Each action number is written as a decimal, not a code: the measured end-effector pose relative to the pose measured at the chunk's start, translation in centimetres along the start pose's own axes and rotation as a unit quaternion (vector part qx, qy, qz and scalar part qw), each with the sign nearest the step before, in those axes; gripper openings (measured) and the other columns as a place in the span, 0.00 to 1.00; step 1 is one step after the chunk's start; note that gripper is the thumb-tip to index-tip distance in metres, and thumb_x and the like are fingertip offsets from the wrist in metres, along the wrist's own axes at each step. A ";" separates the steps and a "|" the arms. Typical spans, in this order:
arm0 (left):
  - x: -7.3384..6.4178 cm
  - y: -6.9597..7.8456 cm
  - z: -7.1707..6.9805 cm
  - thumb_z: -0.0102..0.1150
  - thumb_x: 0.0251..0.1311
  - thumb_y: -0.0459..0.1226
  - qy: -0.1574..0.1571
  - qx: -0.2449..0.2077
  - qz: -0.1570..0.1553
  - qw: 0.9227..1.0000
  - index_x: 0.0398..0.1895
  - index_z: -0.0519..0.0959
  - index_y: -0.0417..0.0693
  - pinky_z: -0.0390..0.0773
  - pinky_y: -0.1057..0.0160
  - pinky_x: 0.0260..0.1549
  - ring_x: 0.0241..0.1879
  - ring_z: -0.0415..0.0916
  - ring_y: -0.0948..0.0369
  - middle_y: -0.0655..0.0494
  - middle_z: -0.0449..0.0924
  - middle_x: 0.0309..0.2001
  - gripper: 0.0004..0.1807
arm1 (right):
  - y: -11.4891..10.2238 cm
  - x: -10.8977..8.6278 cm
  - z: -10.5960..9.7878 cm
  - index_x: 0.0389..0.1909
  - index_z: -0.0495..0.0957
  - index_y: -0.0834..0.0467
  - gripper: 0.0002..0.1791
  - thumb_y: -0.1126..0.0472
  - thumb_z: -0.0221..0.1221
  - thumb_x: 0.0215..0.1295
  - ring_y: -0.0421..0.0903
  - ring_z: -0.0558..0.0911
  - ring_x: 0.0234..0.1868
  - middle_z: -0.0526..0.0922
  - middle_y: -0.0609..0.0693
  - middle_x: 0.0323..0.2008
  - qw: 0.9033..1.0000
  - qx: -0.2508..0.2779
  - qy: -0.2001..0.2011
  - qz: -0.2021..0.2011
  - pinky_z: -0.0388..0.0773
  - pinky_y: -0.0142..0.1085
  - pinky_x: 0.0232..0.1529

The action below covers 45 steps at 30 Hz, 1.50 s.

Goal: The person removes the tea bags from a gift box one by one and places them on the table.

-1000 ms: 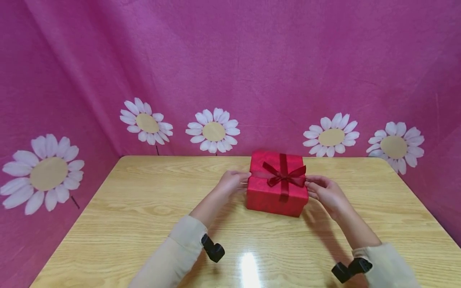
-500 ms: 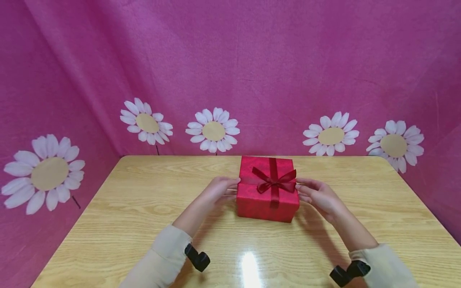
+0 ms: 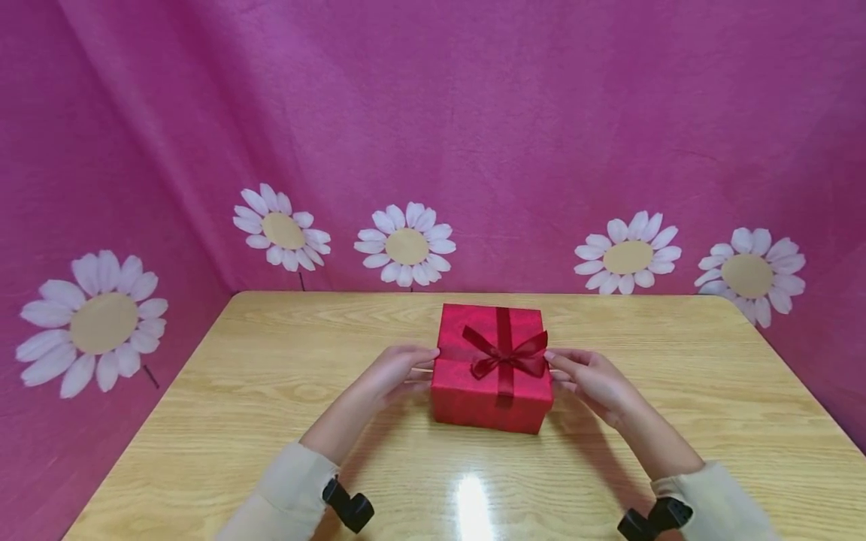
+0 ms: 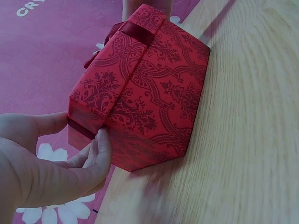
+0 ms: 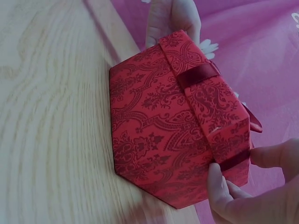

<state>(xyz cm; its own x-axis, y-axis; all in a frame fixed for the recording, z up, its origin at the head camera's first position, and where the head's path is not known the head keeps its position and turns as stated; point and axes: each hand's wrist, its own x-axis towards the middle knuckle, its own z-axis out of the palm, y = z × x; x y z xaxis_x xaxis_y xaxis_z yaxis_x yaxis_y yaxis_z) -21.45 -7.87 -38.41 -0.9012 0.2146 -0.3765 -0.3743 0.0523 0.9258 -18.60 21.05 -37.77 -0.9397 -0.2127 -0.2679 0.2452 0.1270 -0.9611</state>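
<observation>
In the head view a red gift box (image 3: 483, 391) with a dark red ribbon bow (image 3: 506, 359) sits upright on the wooden table. My left hand (image 3: 395, 370) holds its left side, the thumb at the lid's top edge. In the left wrist view the fingertips (image 4: 102, 135) press just under the rim of the lid (image 4: 98, 88). On the opposite side my right hand (image 3: 598, 382) pinches the lid the same way; its fingertips (image 5: 215, 172) show at the rim in the right wrist view. A dark damask pattern covers the box, and its lid is on.
Light wood-grain tabletop (image 3: 271, 391) surrounds the box, its far edge meeting a magenta cloth (image 3: 473, 135) printed with white daisies. Black wrist cameras (image 3: 348, 507) hang at both beige sleeves (image 3: 280, 488). A bright reflection lies on the table near the front.
The gift box has slid leftward and nearer to me, carried between both hands. My left hand has moved left and nearer with it; the right has shifted slightly nearer.
</observation>
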 end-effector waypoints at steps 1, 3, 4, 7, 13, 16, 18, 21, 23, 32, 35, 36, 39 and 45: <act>-0.1 -0.1 -0.2 0.53 0.66 0.36 0.001 0.000 -0.002 1.000 0.52 0.73 0.31 0.83 0.60 0.48 0.36 0.80 0.61 0.44 0.82 0.46 0.18 | 0.1 0.0 0.1 0.66 0.53 0.79 0.35 0.55 0.50 0.72 0.31 0.81 0.39 0.80 0.39 0.38 1.000 0.000 -0.003 0.001 0.80 0.24 0.44; -0.4 -0.2 -0.4 0.54 0.65 0.36 0.004 0.000 -0.009 1.000 0.53 0.73 0.32 0.83 0.60 0.47 0.35 0.81 0.61 0.44 0.82 0.45 0.18 | 0.1 0.0 0.4 0.65 0.53 0.79 0.35 0.56 0.50 0.72 0.31 0.81 0.38 0.80 0.39 0.38 1.000 0.000 -0.007 0.003 0.80 0.24 0.43; -0.6 -0.3 -0.6 0.54 0.65 0.37 0.005 0.001 -0.011 1.000 0.53 0.73 0.32 0.83 0.60 0.47 0.36 0.81 0.61 0.44 0.82 0.46 0.18 | 0.1 0.0 0.5 0.65 0.53 0.79 0.34 0.56 0.50 0.72 0.32 0.81 0.38 0.80 0.40 0.37 1.000 0.001 -0.009 0.003 0.80 0.25 0.43; -1.1 -0.5 -0.9 0.54 0.66 0.38 0.001 0.006 -0.011 1.000 0.53 0.73 0.32 0.83 0.60 0.47 0.38 0.81 0.60 0.42 0.81 0.48 0.19 | 0.1 0.0 0.8 0.65 0.54 0.79 0.34 0.56 0.49 0.72 0.32 0.82 0.37 0.80 0.40 0.37 1.000 0.000 -0.014 0.005 0.81 0.26 0.42; -1.9 -1.1 -1.8 0.54 0.65 0.38 -0.026 -0.007 0.001 1.000 0.54 0.72 0.30 0.83 0.59 0.48 0.38 0.81 0.61 0.47 0.81 0.44 0.21 | -0.1 -0.2 1.3 0.64 0.56 0.77 0.34 0.54 0.50 0.72 0.33 0.81 0.38 0.80 0.43 0.40 1.000 -0.013 -0.013 0.015 0.81 0.27 0.43; -2.4 -1.3 -2.3 0.54 0.65 0.38 -0.033 -0.006 0.004 0.999 0.54 0.72 0.29 0.83 0.59 0.49 0.38 0.81 0.61 0.49 0.82 0.43 0.21 | -0.1 -0.4 1.7 0.64 0.56 0.76 0.34 0.53 0.50 0.72 0.33 0.81 0.39 0.80 0.44 0.42 0.999 -0.021 -0.018 0.019 0.81 0.27 0.45; -2.9 -1.3 -2.3 0.53 0.65 0.37 -0.029 -0.005 0.000 1.000 0.54 0.71 0.28 0.83 0.59 0.49 0.37 0.81 0.62 0.49 0.81 0.43 0.21 | -0.1 -0.6 1.8 0.65 0.56 0.77 0.34 0.53 0.51 0.72 0.34 0.81 0.40 0.81 0.45 0.43 0.999 -0.027 -0.023 0.020 0.81 0.28 0.46; -3.3 -1.5 -2.6 0.53 0.66 0.37 -0.031 -0.003 -0.007 0.999 0.54 0.70 0.29 0.83 0.61 0.48 0.37 0.81 0.62 0.50 0.81 0.43 0.20 | 0.0 -0.9 2.1 0.65 0.56 0.77 0.35 0.53 0.51 0.72 0.35 0.81 0.41 0.81 0.49 0.46 0.999 -0.038 -0.028 0.021 0.81 0.29 0.48; -3.6 -1.6 -2.8 0.53 0.66 0.37 -0.033 0.001 -0.008 0.999 0.53 0.70 0.29 0.83 0.61 0.48 0.37 0.80 0.63 0.50 0.80 0.43 0.20 | 0.0 -1.1 2.2 0.65 0.56 0.77 0.35 0.52 0.52 0.71 0.36 0.81 0.42 0.81 0.51 0.47 0.998 -0.043 -0.031 0.021 0.81 0.30 0.49; -5.0 -1.8 -3.5 0.53 0.66 0.40 -0.054 0.019 -0.004 0.998 0.54 0.69 0.30 0.83 0.60 0.49 0.39 0.81 0.62 0.47 0.80 0.47 0.22 | 0.1 -1.6 2.8 0.64 0.54 0.79 0.35 0.55 0.52 0.71 0.37 0.81 0.43 0.80 0.50 0.46 0.998 -0.024 -0.058 0.012 0.82 0.30 0.48; -5.3 -1.9 -3.7 0.53 0.65 0.40 -0.057 0.024 -0.014 0.998 0.55 0.69 0.30 0.83 0.59 0.49 0.39 0.81 0.62 0.46 0.79 0.49 0.22 | 0.3 -1.8 2.9 0.65 0.55 0.77 0.35 0.54 0.53 0.71 0.39 0.82 0.44 0.80 0.51 0.48 0.997 -0.027 -0.063 0.019 0.82 0.32 0.49; -5.5 -2.0 -3.7 0.54 0.65 0.40 -0.060 0.024 -0.017 0.998 0.55 0.69 0.30 0.82 0.58 0.50 0.39 0.81 0.62 0.45 0.79 0.50 0.23 | 0.4 -1.9 2.9 0.65 0.55 0.77 0.35 0.54 0.53 0.71 0.39 0.82 0.45 0.80 0.52 0.48 0.997 -0.028 -0.063 0.024 0.82 0.33 0.49; -5.8 -2.1 -4.0 0.53 0.65 0.40 -0.075 0.025 -0.023 0.997 0.54 0.68 0.30 0.82 0.56 0.51 0.40 0.81 0.61 0.45 0.78 0.50 0.23 | 0.5 -2.1 2.9 0.65 0.56 0.75 0.35 0.54 0.53 0.70 0.40 0.82 0.45 0.80 0.51 0.48 0.997 -0.030 -0.067 0.033 0.82 0.34 0.49; -5.8 -2.1 -4.5 0.53 0.65 0.40 -0.099 0.027 -0.025 0.994 0.53 0.70 0.30 0.82 0.56 0.50 0.38 0.81 0.62 0.49 0.80 0.44 0.21 | 0.7 -2.1 2.7 0.63 0.56 0.75 0.32 0.55 0.52 0.71 0.37 0.82 0.42 0.81 0.42 0.41 0.994 0.010 -0.103 0.036 0.82 0.31 0.48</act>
<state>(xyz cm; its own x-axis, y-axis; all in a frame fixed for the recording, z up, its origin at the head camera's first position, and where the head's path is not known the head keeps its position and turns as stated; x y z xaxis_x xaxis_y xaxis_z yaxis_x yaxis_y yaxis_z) -16.40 -13.67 -38.28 -0.8190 0.3974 -0.4139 -0.4011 0.1192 0.9082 -15.81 18.97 -38.06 -0.8513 -0.3976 -0.3424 0.3170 0.1302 -0.9394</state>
